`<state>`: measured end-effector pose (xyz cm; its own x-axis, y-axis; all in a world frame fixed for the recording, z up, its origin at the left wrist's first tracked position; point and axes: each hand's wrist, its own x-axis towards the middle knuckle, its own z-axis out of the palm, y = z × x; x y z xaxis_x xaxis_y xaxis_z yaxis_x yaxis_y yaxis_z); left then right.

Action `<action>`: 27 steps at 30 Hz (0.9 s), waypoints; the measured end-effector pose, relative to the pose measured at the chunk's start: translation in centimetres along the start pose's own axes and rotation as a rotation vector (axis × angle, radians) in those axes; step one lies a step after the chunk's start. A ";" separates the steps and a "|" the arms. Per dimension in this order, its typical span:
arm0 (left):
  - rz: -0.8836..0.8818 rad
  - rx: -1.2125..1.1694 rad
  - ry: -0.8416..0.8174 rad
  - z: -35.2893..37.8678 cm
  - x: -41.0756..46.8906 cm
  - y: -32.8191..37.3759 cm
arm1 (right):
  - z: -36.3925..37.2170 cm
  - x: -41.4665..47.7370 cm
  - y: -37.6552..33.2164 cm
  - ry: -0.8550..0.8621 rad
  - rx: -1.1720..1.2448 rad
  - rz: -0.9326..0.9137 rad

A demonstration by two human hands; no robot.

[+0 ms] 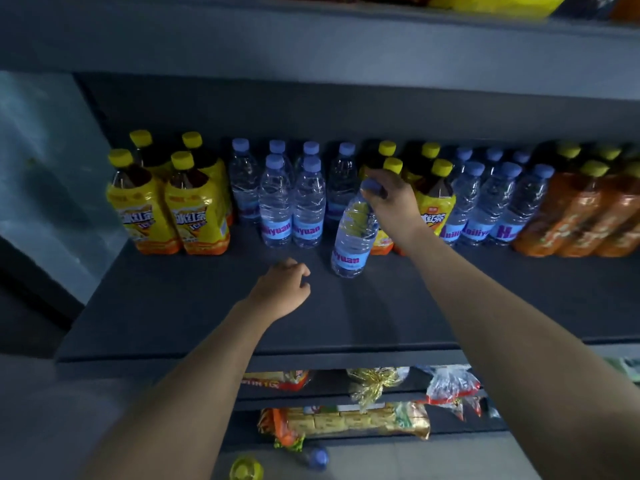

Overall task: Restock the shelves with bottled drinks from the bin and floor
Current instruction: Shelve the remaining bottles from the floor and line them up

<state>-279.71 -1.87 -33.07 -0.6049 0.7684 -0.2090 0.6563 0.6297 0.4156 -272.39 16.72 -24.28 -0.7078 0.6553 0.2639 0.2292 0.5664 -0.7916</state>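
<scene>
R hand (391, 202) grips water btl (351, 244) | L hand (282, 287) empty | dark shelf (173, 306)

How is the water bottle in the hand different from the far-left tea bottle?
The water bottle is clear with a blue cap; the far-left tea bottle is dark inside, with yellow cap and wrapper. The water bottle leans, held at its cap by the right hand; the tea bottle stands upright, untouched. Both are capped plastic bottles.

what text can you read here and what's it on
"iyuan": blue label of the clear plastic water bottle gripped by the right hand
"冰红茶": yellow-wrapped tea bottles at far left
"H": blue label of a shelved water bottle at right
Orange-wrapped bottles, lower-shelf snack packets: too blurred
</scene>
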 end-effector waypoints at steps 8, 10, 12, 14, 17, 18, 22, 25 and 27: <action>0.000 0.034 -0.053 2.1 1.9 -1.2 | 2.2 0.5 1.8 -0.024 0.053 0.072; -0.004 0.046 -0.065 2.3 2.1 -1.2 | 2.7 0.2 2.1 -0.045 0.009 0.054; -0.011 0.051 -0.075 2.4 2.1 -1.1 | 3.1 -0.2 2.6 -0.037 -0.002 0.033; -0.017 0.056 -0.078 2.5 2.0 -1.1 | 3.4 -0.5 3.0 -0.037 0.017 0.047; -0.019 0.072 -0.069 2.8 1.9 -1.2 | 3.5 -1.1 3.6 -0.085 -0.011 0.090; -0.018 0.078 -0.063 3.0 1.9 -1.2 | 3.5 -1.5 3.8 -0.086 -0.025 0.103; -0.019 0.091 -0.052 3.4 1.6 -1.2 | 3.9 -2.6 4.3 -0.055 -0.050 0.124; -0.023 0.091 -0.057 3.6 1.5 -1.1 | 4.4 -3.1 4.3 -0.019 -0.032 0.156; -0.023 0.094 -0.060 3.8 1.4 -1.0 | 4.7 -3.3 4.1 0.001 -0.021 0.162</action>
<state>-279.53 -0.98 -37.13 -0.5938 0.7575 -0.2714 0.6838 0.6528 0.3260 -272.27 14.51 -31.00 -0.6601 0.7392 0.1339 0.3540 0.4633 -0.8124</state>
